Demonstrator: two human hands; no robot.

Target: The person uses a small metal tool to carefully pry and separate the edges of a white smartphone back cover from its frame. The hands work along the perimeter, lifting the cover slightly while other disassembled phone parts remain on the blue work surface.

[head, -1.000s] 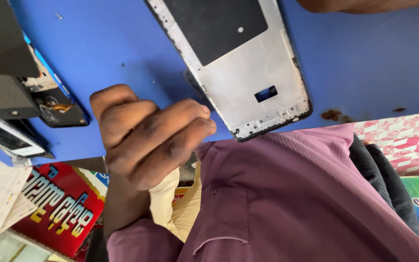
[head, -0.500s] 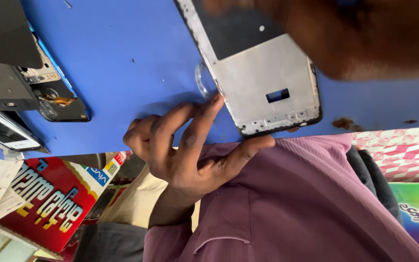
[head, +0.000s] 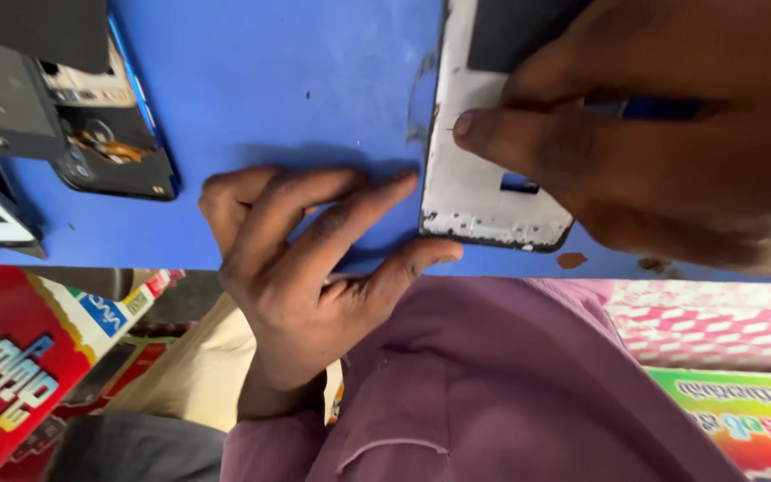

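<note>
Head view: opened phones (head: 91,134) left of frame (head: 484,178), tool (head: 653,109) perhaps in right hand (head: 671,152).

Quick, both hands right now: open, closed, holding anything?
Left hand: open, fingers spread on the blue table, fingertips at the phone frame edge.
Right hand: closed on a blue-handled tool, pressing the phone frame.

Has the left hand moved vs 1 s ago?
Yes. The left hand was raised in front of the purple shirt, clear of the blue table; now its fingertips rest on the table beside the phone frame.
</note>
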